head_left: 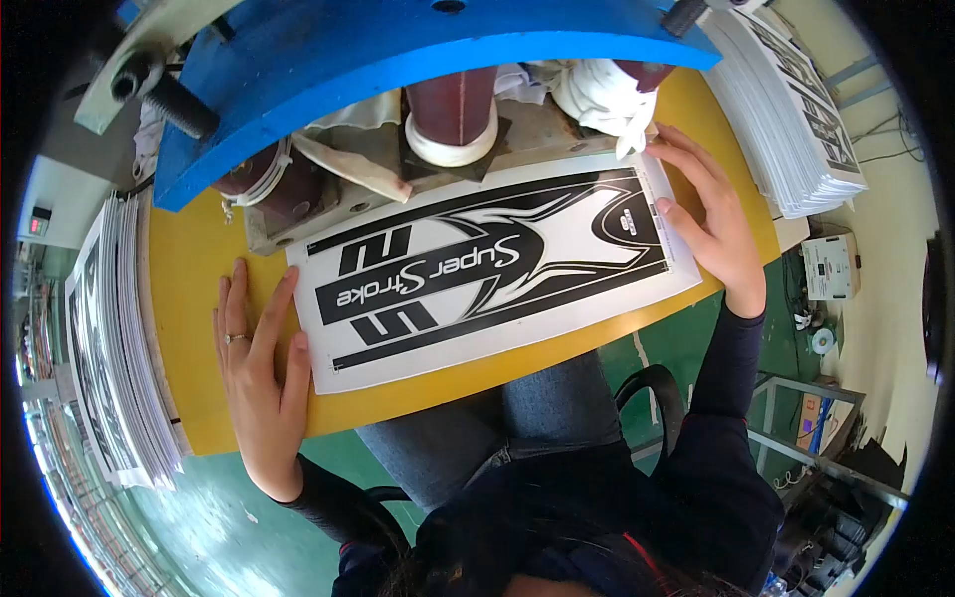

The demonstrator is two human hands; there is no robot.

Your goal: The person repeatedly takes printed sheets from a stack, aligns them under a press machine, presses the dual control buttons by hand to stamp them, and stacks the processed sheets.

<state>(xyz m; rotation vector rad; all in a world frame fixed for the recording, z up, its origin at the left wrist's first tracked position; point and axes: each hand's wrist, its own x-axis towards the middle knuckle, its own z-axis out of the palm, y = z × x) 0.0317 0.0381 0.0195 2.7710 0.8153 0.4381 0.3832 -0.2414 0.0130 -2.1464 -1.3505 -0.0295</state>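
A white printed sheet (477,274) with black shapes and the words "Super Stroke" lies on the yellow table (209,418), its lettering upside down in the view. Beside the sheet's left edge my left hand (261,368) rests flat on the table, fingers spread, a ring on one finger. My right hand (711,214) is at the sheet's right end, thumb and fingers apart and touching its edge; nothing is gripped between them. The sheet's far edge lies against a metal base (368,204) below the blue machine plate (438,55).
Stacks of printed sheets stand at the left (119,338) and at the upper right (786,119). Dark red cylinders (451,104) wrapped in white cloth (602,95) are under the blue plate. A metal frame (816,458) and a white box (831,267) are at the right.
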